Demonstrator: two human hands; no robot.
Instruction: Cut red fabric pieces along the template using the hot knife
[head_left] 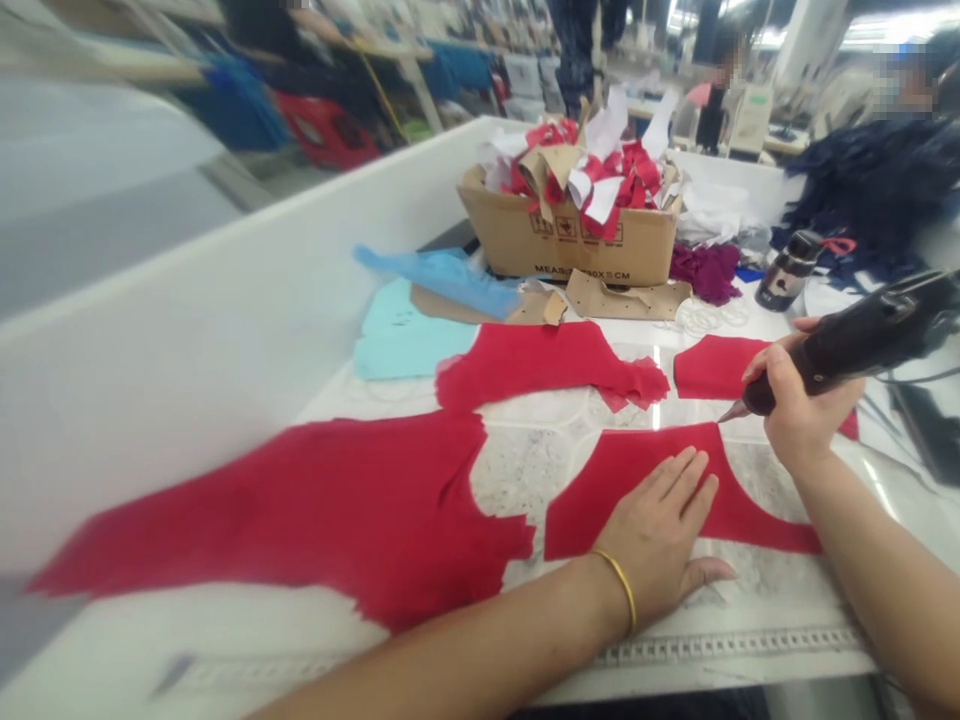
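Observation:
My left hand (660,535) lies flat, fingers stretched, on a cut red fabric piece (637,480) with a curved right side. A yellow bangle circles that wrist. In my right hand (806,405) is a black handheld power tool (862,335), its fingers wrapped around the front of the body. The tool's narrow metal tip (735,411) points down and left, at the top right corner of the red piece; whether it touches cannot be made out. Further left a larger red fabric piece (315,510) is spread out, with ragged edges.
Behind are more red pieces (532,365), light blue fabric (409,335) and a cardboard box (577,240) heaped with scraps. A dark bottle (790,270) stands at right near a navy fabric heap (874,190). A measuring tape (735,645) runs along the front; a white wall (225,290) borders the left.

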